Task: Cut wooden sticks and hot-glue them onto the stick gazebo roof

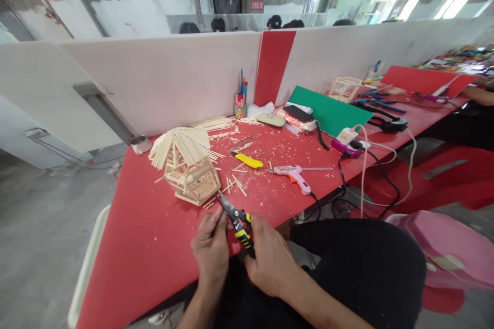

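My right hand (270, 254) is wrapped round the black and yellow-green handles of a pair of pliers (232, 211), whose jaws point up and to the left. Close beside the jaws, my left hand (212, 247) is closed with thumb and fingers pressed together; whatever lies between them is too small to make out. Beyond the plier tips stands a small house-like model (193, 180) built of thin wooden sticks, topped by a sloping stick roof (183, 146). Loose cut sticks (237, 185) lie on the red tabletop (154, 247) to the right of the model.
A yellow utility knife (249, 160) and a pink glue gun (295, 177) with its cable lie on the table. Behind are a pen cup (241, 108), a glasses case (271, 120) and a green board (328, 110). A power strip (345, 148) trails cables over the right edge.
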Demonstrator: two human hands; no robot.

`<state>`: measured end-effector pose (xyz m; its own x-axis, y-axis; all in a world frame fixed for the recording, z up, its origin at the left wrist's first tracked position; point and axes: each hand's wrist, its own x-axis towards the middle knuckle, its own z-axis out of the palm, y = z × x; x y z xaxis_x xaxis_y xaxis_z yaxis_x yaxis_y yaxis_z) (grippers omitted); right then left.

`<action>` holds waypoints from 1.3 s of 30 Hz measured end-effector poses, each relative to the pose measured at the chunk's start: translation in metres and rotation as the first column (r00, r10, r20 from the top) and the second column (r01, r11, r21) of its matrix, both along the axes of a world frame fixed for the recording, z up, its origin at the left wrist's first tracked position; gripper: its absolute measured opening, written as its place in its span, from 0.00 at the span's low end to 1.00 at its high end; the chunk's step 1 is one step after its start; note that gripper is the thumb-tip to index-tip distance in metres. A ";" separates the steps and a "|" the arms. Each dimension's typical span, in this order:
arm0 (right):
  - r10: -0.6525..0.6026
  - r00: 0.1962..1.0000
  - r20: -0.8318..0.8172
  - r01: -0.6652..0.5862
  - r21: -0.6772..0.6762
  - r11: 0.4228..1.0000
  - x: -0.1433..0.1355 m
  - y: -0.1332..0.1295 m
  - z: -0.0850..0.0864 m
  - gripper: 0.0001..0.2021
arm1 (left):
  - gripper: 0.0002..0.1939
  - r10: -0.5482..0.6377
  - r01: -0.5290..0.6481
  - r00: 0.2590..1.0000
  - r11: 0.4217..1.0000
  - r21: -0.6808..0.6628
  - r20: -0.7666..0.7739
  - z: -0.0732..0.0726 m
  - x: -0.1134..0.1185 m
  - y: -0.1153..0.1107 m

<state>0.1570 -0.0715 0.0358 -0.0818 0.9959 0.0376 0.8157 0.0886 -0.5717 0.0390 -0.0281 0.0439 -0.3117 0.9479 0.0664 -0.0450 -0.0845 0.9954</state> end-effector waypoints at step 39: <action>-0.254 0.937 0.242 0.248 0.054 0.967 0.025 0.053 0.015 0.29 | 0.17 -0.069 0.117 0.950 0.983 -0.143 0.304 0.024 -0.027 0.006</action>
